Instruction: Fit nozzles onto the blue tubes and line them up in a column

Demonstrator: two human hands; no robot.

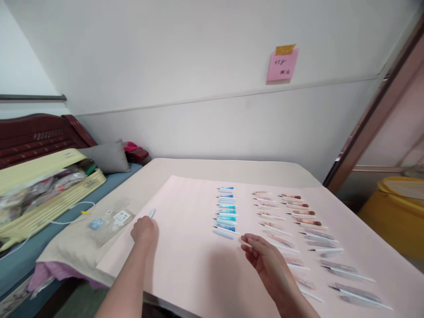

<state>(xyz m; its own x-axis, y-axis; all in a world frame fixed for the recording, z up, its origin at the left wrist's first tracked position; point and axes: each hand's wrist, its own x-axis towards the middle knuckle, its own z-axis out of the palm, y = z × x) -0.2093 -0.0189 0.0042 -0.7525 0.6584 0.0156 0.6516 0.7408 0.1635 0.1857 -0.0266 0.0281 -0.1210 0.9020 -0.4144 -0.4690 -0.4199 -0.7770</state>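
At the left edge of the pink sheet (185,207), my left hand (144,230) is closed, and the tip of a light blue pen-like stick (152,213) pokes out past its fingers. Over the middle right, my right hand (260,251) has its fingers loosely bent and apart, with nothing visible in them. Just left of its fingertips lies a pale blue pen-like piece (223,234). Beyond that piece runs a column of blue and teal pens (227,218) with thin white sticks beside them. Pinkish pens (266,205) lie near the right hand, some partly hidden behind it.
Brown-ended pens (300,212) and grey pens (347,269) fill columns at the right. A clear plastic bag (112,227) lies left of the sheet. A yellow box (53,207) holds packets. A yellow bin (397,216) stands right; a pink note (282,66) hangs on the wall.
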